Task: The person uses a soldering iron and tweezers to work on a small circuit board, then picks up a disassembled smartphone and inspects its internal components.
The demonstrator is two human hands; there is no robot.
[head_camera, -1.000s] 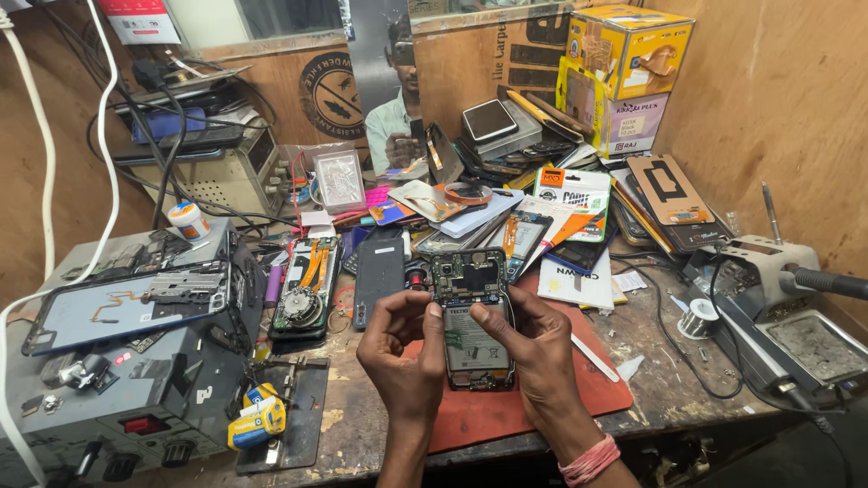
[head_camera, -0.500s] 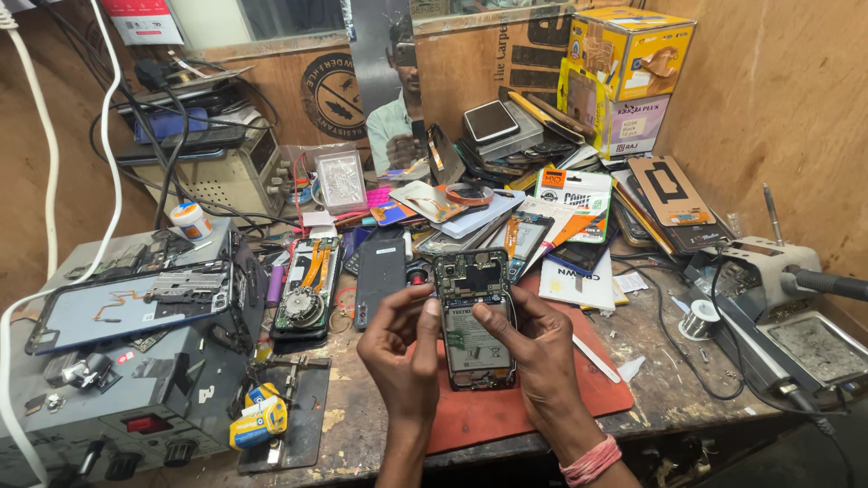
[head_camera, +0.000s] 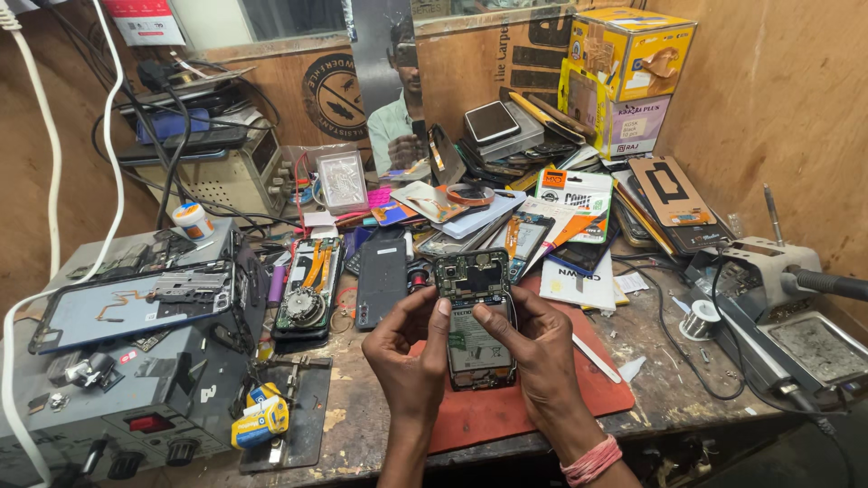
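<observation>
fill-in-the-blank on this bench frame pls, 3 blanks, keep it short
1. Both hands, left hand and right hand, hold an opened ____ with its back cover off.
2. Under the hands lies a ____ work mat.
3. The spool of solder wire sits on the person's ____ side of the bench.

Missing words: phone; red; right

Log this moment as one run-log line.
left hand: holds opened phone | right hand: holds phone, thumb on its board | under: red mat | nearby: black back cover
</observation>
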